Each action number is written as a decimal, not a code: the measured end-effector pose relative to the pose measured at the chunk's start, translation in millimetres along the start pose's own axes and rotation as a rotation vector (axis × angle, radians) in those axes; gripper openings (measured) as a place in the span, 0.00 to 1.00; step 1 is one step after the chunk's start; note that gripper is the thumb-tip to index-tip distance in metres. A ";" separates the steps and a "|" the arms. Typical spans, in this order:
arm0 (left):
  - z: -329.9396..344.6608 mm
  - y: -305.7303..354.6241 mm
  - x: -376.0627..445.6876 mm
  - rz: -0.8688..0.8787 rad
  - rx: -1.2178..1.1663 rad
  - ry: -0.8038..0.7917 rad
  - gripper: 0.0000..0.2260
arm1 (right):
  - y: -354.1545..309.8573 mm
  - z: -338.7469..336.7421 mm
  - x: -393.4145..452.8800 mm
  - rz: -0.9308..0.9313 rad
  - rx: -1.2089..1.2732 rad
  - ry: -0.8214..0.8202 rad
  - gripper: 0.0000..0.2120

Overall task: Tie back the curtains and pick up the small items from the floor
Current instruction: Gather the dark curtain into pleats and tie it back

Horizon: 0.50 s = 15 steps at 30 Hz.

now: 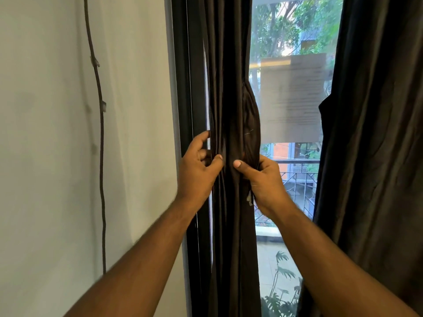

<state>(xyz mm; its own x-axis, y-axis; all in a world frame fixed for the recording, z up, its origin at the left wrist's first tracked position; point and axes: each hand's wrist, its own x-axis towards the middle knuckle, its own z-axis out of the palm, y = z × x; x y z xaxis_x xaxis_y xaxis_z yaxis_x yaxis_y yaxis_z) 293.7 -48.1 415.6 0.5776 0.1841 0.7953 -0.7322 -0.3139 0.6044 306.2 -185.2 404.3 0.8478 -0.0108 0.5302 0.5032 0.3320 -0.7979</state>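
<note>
Both hands are bunching the dark left curtain point(229, 88) by the window frame: left hand point(196, 170) curled round its edge, right hand point(261, 179) pinching the folds, thumbs nearly touching.

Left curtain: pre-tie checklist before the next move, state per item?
1. Left curtain gathered into a bunch: ok.
2. Left hand grips the bunch: ok.
3. Right hand grips the bunch: ok.
4. Tie-back band around the bunch: cannot tell, none clearly visible.
5. Right curtain gathered: not ok, it hangs loose.
6. Floor items located: cannot tell, floor out of view.
</note>
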 end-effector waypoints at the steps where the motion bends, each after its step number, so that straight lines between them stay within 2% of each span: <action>1: -3.2 -0.5 -0.2 0.013 0.028 0.015 0.26 | -0.3 -11.0 4.9 -0.016 -0.085 0.055 0.07; 4: -17.2 -5.1 -1.7 0.019 0.063 0.105 0.25 | -4.1 -53.9 22.6 -0.210 -0.572 0.415 0.07; 5: -20.3 -6.8 -2.7 0.003 0.054 0.125 0.25 | -4.3 -62.0 23.4 -0.276 -0.691 0.506 0.07; 6: -20.9 -5.7 -4.8 -0.007 0.047 0.129 0.24 | -3.6 -62.3 21.0 -0.321 -0.725 0.520 0.07; 11: -3.3 7.3 -15.2 -0.003 -0.019 0.099 0.21 | 14.6 -2.3 -2.3 -0.317 -0.505 0.079 0.10; 15: -3.7 6.3 -13.7 -0.028 -0.034 0.103 0.17 | 11.0 13.3 -7.4 -0.295 -0.369 0.028 0.04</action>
<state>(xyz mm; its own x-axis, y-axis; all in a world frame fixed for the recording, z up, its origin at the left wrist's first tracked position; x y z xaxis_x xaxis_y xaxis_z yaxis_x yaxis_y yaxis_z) 279.9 -49.1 408.7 0.5592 0.2875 0.7776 -0.7290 -0.2761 0.6263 303.3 -168.9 395.4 0.6610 -0.0813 0.7459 0.7451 -0.0465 -0.6653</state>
